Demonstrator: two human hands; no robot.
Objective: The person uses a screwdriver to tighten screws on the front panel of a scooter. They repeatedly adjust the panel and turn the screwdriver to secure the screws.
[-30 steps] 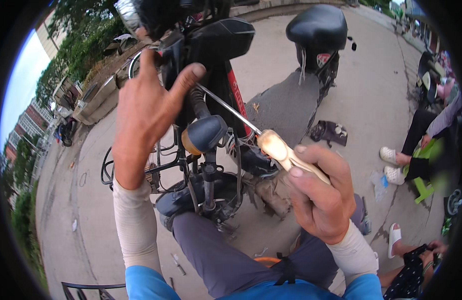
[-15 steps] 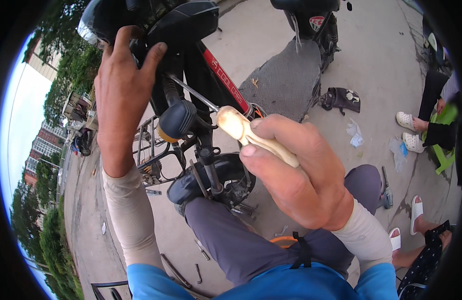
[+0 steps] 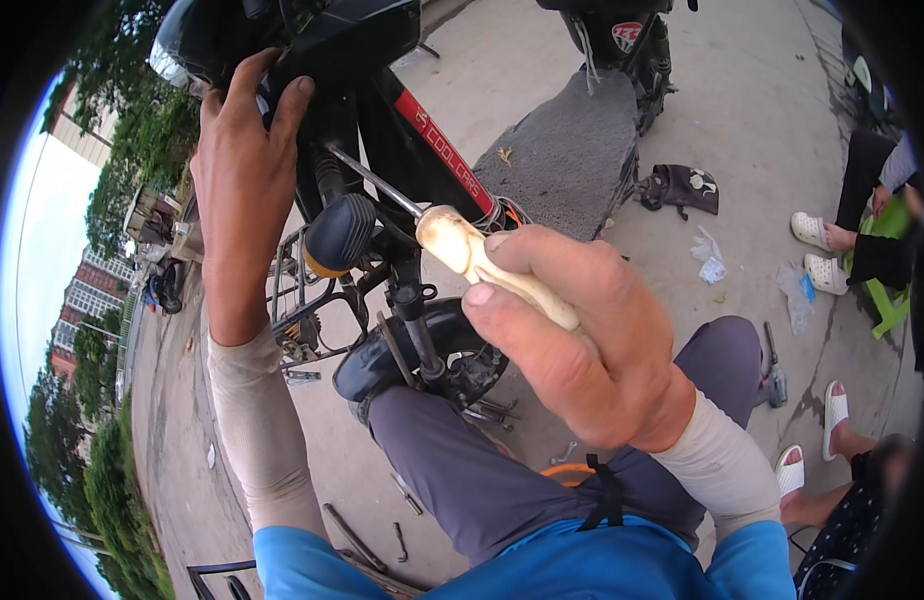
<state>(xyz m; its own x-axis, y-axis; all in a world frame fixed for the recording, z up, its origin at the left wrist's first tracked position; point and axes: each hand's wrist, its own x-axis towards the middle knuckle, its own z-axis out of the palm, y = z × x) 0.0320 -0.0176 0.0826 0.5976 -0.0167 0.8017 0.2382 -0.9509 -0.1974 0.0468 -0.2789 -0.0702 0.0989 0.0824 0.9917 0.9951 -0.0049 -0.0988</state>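
My right hand (image 3: 602, 350) is closed around the cream handle of a screwdriver (image 3: 449, 243), with thumb and index finger along its sides. Its metal shaft slants up and left, and the tip meets the dark front part of an electric scooter, where its end is hidden. My left hand (image 3: 244, 180) is raised against the scooter's black headlight housing (image 3: 357, 40), index finger bent onto it and thumb on its underside. The other fingertips are mostly hidden. Just below the shaft sits a round black-and-orange turn signal (image 3: 347, 237).
The front wheel (image 3: 367, 370) stands by my knee, with the grey footboard (image 3: 567, 160) beyond. Loose tools, among them a power tool (image 3: 777, 385), lie on the concrete. A dark pouch (image 3: 682, 190) and plastic bags (image 3: 709, 258) are at right, near other people's feet (image 3: 822, 250).
The scooter's front and both hands appear slightly farther left and a little higher in view. The screwdriver has kept almost the same slant, its tip still at the scooter's front.
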